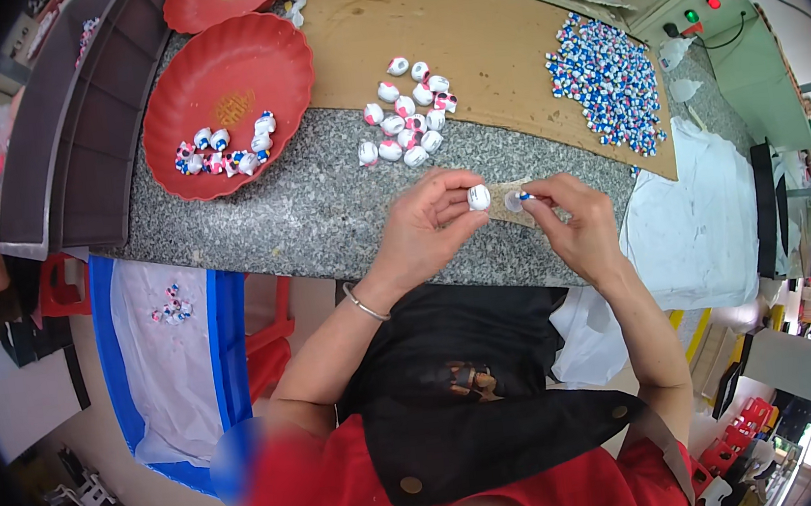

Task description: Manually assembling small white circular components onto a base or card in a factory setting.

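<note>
Over the front part of the speckled stone worktop, my left hand [432,222] pinches a small white rounded piece [479,198] with dark marks between thumb and fingers. A little to its right, my right hand [576,225] is closed on a tiny blue-and-white piece [525,196] at the fingertips. Between the two hands, on the worktop, lies a tan patch [501,205], partly hidden by my fingers. Beyond my hands sits a group of white rounded pieces [405,106], several with pink or black patches.
A cardboard sheet [496,76] covers the back, with a heap of tiny blue-and-white pieces [605,84] at right. A red scalloped tray [181,89] at left holds joined pieces. A lined blue bin [113,363] stands below left; white sheeting [694,223] lies at right.
</note>
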